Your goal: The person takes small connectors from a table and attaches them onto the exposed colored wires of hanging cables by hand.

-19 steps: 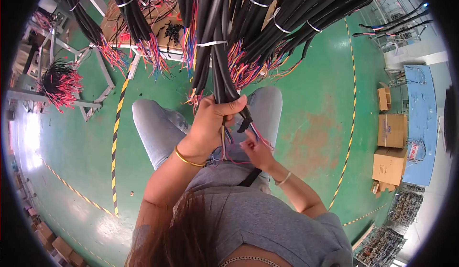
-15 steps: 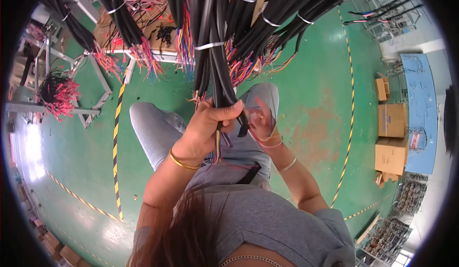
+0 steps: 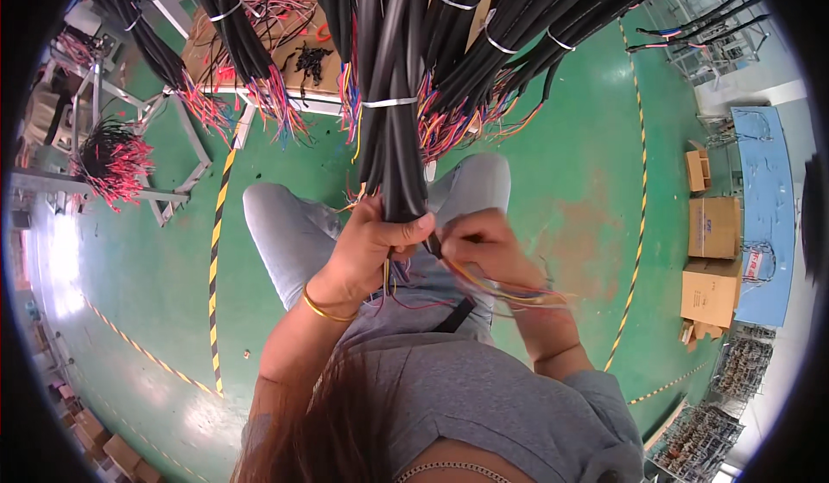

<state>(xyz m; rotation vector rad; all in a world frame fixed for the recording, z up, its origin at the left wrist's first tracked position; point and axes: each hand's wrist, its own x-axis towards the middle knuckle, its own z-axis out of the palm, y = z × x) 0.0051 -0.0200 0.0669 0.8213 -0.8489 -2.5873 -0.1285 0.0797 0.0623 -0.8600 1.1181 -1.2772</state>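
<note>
A bundle of thick black cables [image 3: 390, 150] hangs down in front of me, bound by a white cable tie [image 3: 389, 103]. My left hand [image 3: 370, 243] is wrapped round its lower end, thumb lying across the front. Just to the right, my right hand [image 3: 485, 245] is curled closed at the tip of one cable, slightly blurred. Coloured wires [image 3: 496, 289] run from that tip under the right hand and fan out over the wrist. More thin wires [image 3: 395, 274] dangle below my left hand. The right fingertips are partly hidden.
More tied black cable bundles [image 3: 535, 8] with coloured wire ends hang along the top. Behind them stands a table [image 3: 289, 38] strewn with wires. Metal frames [image 3: 186, 150] are at the left. Cardboard boxes [image 3: 712, 228] stand by a blue board [image 3: 767, 224] at the right. Striped tape [image 3: 213, 284] marks the green floor.
My right hand has gone from spread fingers to a closed grip at the cable tip. Coloured wires now stream out there, where a black end piece showed before. The left hand keeps its hold.
</note>
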